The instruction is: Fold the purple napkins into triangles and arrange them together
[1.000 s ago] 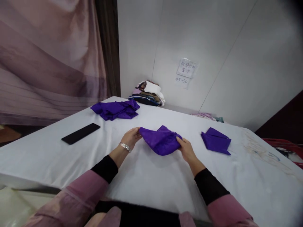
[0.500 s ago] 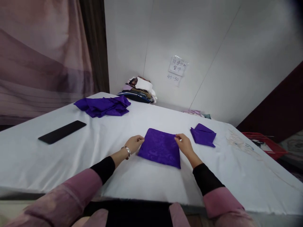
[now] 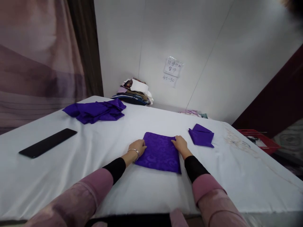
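While the cloth (image 3: pixel 159 156) lies folded into a flat four-sided piece between the table's (image 3: pixel 59 173) near and far edges, the left hand (image 3: pixel 138 147) pinches its left side close to the cloth's far corner. The right hand (image 3: pixel 180 145) pinches its far right corner between thumb and fingers. Toward the table's far left corner is a purple heap (image 3: pixel 94 111); nearer, toward the left edge, lies a black strip (image 3: pixel 48 143). A pointed purple fold (image 3: pixel 201 137) rests near the far right corner. Clothes (image 3: pixel 134 91) are stacked by the far edge, left of a sign (image 3: pixel 172 69). Beyond the right edge sits a red basket (image 3: pixel 272 147).
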`<state>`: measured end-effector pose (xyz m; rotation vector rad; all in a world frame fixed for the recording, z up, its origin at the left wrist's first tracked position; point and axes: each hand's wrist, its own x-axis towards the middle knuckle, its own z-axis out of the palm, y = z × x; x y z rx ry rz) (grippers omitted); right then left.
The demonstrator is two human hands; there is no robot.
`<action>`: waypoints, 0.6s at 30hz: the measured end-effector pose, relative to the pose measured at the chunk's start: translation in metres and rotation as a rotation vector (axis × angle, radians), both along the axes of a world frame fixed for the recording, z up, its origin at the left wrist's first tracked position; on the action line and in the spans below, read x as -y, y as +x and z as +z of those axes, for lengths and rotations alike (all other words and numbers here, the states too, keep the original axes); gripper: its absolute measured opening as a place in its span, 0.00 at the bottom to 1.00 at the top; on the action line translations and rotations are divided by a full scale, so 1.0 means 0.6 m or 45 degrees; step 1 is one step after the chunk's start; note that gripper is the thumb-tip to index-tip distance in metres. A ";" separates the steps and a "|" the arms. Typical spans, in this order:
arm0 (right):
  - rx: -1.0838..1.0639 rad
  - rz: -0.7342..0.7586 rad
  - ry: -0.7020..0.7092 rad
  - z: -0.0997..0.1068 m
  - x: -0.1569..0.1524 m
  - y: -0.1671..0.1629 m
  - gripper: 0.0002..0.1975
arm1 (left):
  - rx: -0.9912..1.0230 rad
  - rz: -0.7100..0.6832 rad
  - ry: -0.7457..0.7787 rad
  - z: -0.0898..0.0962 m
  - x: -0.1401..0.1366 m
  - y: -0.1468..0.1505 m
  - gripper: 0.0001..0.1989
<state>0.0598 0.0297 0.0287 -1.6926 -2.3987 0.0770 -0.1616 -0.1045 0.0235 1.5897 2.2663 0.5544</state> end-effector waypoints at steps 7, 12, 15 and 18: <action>-0.056 0.051 0.019 -0.001 -0.011 0.015 0.11 | 0.081 -0.044 0.039 -0.004 -0.004 -0.012 0.04; -0.416 0.275 0.167 0.074 0.026 -0.011 0.12 | 0.351 -0.022 0.168 0.006 0.000 -0.013 0.14; -0.883 0.667 0.055 0.123 0.104 -0.035 0.11 | 0.637 -0.013 0.175 0.025 0.012 -0.005 0.24; -0.817 1.156 -0.209 0.140 0.209 -0.052 0.09 | 1.071 0.018 0.121 0.044 0.042 -0.004 0.28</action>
